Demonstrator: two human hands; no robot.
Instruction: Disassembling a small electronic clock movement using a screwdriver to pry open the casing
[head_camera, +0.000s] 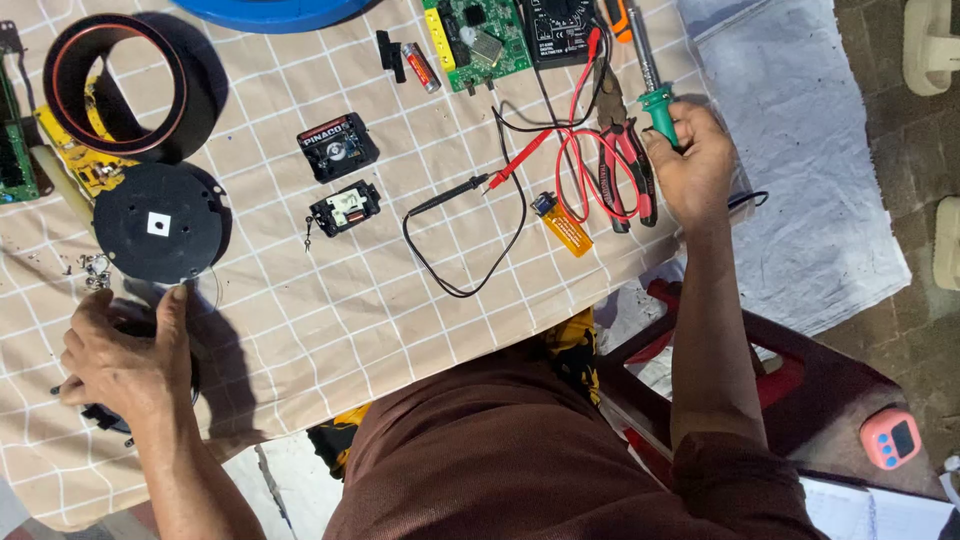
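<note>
Right hand (690, 165): I gripped the green-handled metal soldering iron (652, 85), upper right; light, rigid, held by its handle.
Left hand (125, 365): I closed on a dark round part (110, 415), lower left.

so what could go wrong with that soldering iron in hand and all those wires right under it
1. The right hand grips the green-handled soldering iron just above the red test leads and pliers; if its tip is hot, it could scorch lead insulation.
2. An orange lighter lies close beside those leads, also near any heat.
3. The left hand covers a dark part at the table edge; it could slip off.
</note>
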